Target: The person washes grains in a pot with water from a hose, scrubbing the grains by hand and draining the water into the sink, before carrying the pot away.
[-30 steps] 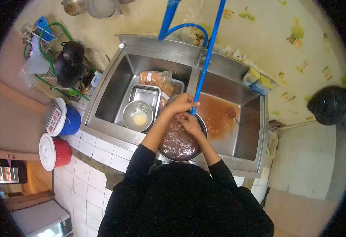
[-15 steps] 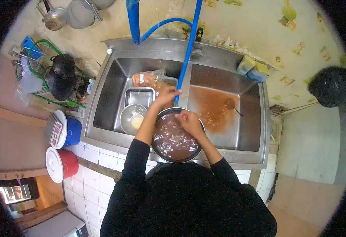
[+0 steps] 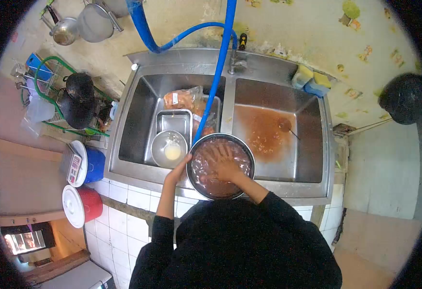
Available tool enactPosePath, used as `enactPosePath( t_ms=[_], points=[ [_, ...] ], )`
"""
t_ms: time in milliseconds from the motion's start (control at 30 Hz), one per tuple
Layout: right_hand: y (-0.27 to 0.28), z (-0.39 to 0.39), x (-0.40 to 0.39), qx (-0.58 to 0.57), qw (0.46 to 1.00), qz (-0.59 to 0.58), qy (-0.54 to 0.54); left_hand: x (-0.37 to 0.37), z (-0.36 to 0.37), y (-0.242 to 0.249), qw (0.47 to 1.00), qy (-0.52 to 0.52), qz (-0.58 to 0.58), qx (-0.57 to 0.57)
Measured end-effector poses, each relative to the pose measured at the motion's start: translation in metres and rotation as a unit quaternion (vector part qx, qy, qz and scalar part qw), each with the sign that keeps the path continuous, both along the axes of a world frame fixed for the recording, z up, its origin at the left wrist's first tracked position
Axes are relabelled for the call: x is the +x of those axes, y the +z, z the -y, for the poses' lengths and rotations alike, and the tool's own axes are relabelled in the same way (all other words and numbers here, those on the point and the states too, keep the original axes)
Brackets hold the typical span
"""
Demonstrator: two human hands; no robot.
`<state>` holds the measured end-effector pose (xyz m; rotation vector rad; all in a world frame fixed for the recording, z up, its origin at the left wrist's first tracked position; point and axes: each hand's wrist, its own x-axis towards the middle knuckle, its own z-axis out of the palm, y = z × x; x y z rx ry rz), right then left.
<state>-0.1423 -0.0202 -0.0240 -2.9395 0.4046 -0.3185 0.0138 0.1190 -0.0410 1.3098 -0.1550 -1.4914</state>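
A round dark-rimmed metal pot [image 3: 251,166] full of murky reddish-brown water stands at the sink's front, by the divider. My left hand [image 3: 178,169] grips its left rim. Inside the pot, my right hand [image 3: 224,166] has its fingers spread at the water's surface, partly under it. Whatever lies below the water is hidden. A blue hose [image 3: 216,82] hangs down to the pot's upper left rim, just beyond my left hand. Close to that hand sits a steel bowl [image 3: 161,153] with a pale yellowish lump in it.
The left basin also holds a rectangular steel tray [image 3: 172,114] and a bagged orange-brown food pack [image 3: 179,98]. Brown water and a ladle [image 3: 284,125] lie in the right basin [image 3: 312,144]. Sponges [image 3: 311,81] sit on the back corner; lidded blue [image 3: 95,164] and red [image 3: 91,203] buckets stand left.
My left hand has let go of the hose and come down to the pot's left rim. My right hand has opened from a closed shape and spread into the water. The hose end shifted left.
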Motion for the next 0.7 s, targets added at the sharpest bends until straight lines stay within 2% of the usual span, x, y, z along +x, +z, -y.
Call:
enactPosePath(
  t_ms=[33,67,133,233,300,333,400,433,467,500,533,567,633,700],
  points=[
    [0.0,-0.002,0.002,-0.117,0.992,0.042,0.018,-0.003,-0.006,-0.002,1.0,0.031,-0.003,0.007],
    [0.001,-0.001,-0.005,0.057,0.998,-0.009,0.036,-0.003,-0.008,-0.003,1.0,0.03,-0.003,0.008],
    [0.027,0.002,-0.008,0.065,0.997,0.006,0.028,-0.004,-0.01,0.008,1.0,-0.008,0.027,-0.01],
    [0.061,0.019,-0.027,0.074,0.997,0.0,0.014,0.008,0.003,0.003,0.998,-0.06,0.014,-0.011],
    [0.07,0.037,-0.046,0.093,0.991,0.014,-0.099,0.011,0.012,0.011,0.999,-0.049,-0.015,0.001],
    [0.067,0.043,-0.055,0.092,0.99,0.014,-0.102,0.014,0.019,0.012,0.998,-0.058,-0.022,0.008],
    [0.046,0.05,-0.069,0.243,0.935,0.114,-0.231,0.018,0.024,-0.004,0.996,-0.072,-0.046,-0.004],
    [0.022,0.053,-0.07,0.242,0.934,0.116,-0.237,0.014,0.025,-0.001,0.996,-0.078,-0.045,-0.004],
    [-0.012,0.057,-0.069,0.463,0.836,0.182,-0.233,0.008,0.025,0.005,0.998,-0.028,-0.051,0.002],
    [-0.029,0.06,-0.068,0.654,0.686,0.239,-0.211,0.003,0.027,0.01,0.998,0.023,-0.055,0.007],
    [-0.01,0.054,-0.065,0.696,0.62,0.26,-0.251,-0.002,0.03,0.009,0.997,0.052,-0.052,0.01],
    [0.007,0.052,-0.064,0.697,0.618,0.264,-0.251,-0.005,0.033,0.009,0.998,0.048,-0.049,0.011],
    [0.028,0.053,-0.061,0.808,0.462,0.252,-0.262,-0.007,0.038,0.014,0.991,0.101,-0.087,-0.029],
    [0.01,0.062,-0.058,0.822,0.451,0.225,-0.264,-0.007,0.038,0.023,0.991,0.112,-0.066,-0.016]
  ],
)
